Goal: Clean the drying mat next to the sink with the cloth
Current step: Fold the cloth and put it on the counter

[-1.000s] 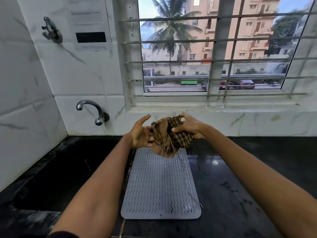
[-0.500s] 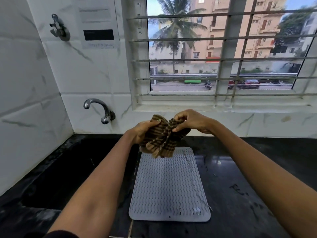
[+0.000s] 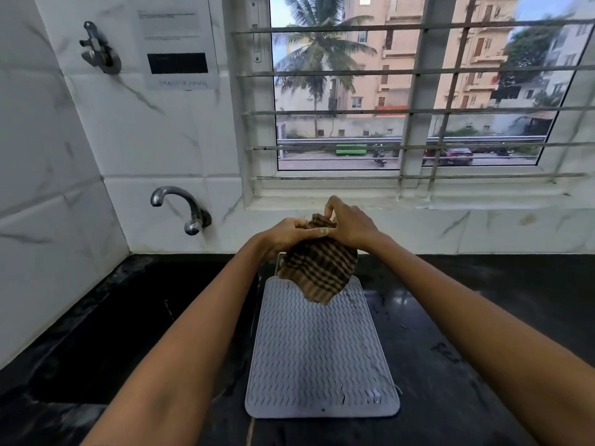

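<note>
Above mat (image 3: 317, 355), cloth (image 3: 320, 272) newly bunched

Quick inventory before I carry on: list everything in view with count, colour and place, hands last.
cloth: one, brown and tan check, bunched, held above the far end of the mat
drying mat: one, grey, ribbed, flat on the counter just right of the sink
sink: one, black, sunk in the counter at left
counter: one, black, glossy, under the window
tap: one, chrome, on the wall over the sink
wall fitting: one, metal, upper left wall
paper notice: one, white with a black bar, left of the window
window: one, white frame, barred, behind the counter
left hand: grip on the cloth's top
right hand: grip on the cloth's top
</note>
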Available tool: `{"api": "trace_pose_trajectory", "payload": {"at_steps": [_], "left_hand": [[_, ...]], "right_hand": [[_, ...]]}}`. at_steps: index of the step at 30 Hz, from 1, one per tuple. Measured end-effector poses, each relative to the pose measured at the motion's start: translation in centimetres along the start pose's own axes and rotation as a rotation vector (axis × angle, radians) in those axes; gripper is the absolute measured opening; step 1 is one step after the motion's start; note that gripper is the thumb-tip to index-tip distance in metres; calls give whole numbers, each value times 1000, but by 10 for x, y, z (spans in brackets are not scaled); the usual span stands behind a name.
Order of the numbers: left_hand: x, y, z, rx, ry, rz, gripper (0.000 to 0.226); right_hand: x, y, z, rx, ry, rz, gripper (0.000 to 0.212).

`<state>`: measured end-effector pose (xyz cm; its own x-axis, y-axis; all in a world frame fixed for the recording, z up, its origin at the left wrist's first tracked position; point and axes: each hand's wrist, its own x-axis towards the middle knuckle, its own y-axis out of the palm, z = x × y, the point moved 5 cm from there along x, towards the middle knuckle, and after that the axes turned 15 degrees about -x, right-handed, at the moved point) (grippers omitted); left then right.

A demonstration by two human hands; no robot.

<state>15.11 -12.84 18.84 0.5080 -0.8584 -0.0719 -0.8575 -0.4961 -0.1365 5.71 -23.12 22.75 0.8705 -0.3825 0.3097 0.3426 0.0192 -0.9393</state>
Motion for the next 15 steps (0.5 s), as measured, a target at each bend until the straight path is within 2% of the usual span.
{"api": "trace_pose_trajectory", "payload": {"at_steps": [2, 5, 7, 9, 12, 15], "left_hand": [[2, -7, 2, -10, 40, -42, 30], [1, -19, 10, -74, 41, -88, 27], [-1, -23, 18, -71, 27, -77, 31], [-2, -22, 23, -13, 31, -34, 33], [0, -9, 30, 21, 47, 27, 33], [1, 7, 43, 30, -32, 99, 32]], "right_hand": [[-3, 8, -5, 71, -34, 196, 41], [-14, 17, -15, 29, -101, 456, 53], [-18, 19, -28, -22, -77, 468, 52], [-21, 17, -37, -135, -35, 399, 47], [-31, 14, -39, -364, -54, 315, 29], [-55, 14, -48, -229, -113, 420, 21]]}}
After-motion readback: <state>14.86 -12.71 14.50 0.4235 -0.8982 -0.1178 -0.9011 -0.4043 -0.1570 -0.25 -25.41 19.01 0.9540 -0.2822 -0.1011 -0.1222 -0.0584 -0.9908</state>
